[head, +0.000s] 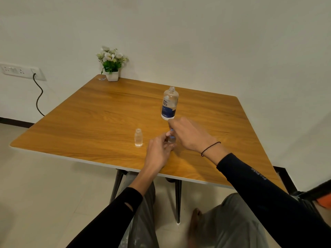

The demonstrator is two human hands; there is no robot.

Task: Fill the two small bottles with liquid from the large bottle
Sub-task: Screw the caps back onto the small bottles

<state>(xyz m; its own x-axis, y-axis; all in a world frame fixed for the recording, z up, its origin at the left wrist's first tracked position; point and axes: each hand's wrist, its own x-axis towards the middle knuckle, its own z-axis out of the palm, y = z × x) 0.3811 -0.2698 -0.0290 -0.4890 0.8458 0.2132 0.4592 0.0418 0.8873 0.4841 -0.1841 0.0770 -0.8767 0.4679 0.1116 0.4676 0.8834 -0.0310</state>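
Nearest the table's front edge, a second small bottle (171, 140) is pinched upright in the left hand (157, 153), fingers curled round its clear body, the base seemingly just off or on the wooden table (89, 122) — which cannot be told. From the right, the right hand (189, 135) is brought over it, fingertips closed on a small blue cap (171, 130) at the neck. A capping or uncapping step is judged to be in hand; which way the cap is being turned cannot be read. To be done well, the bottle should be kept vertical and gripped low, the cap turned squarely on the thread, no squeezing. The right wrist is arched, a black cord round it; the left forearm is laid in straight from below. Just to the left, well clear of both hands, the other small bottle (138, 137) is seen standing open, uncapped, clear. Farther back, the large bottle (170, 103) is stood upright — cap off, just beyond the right knuckles
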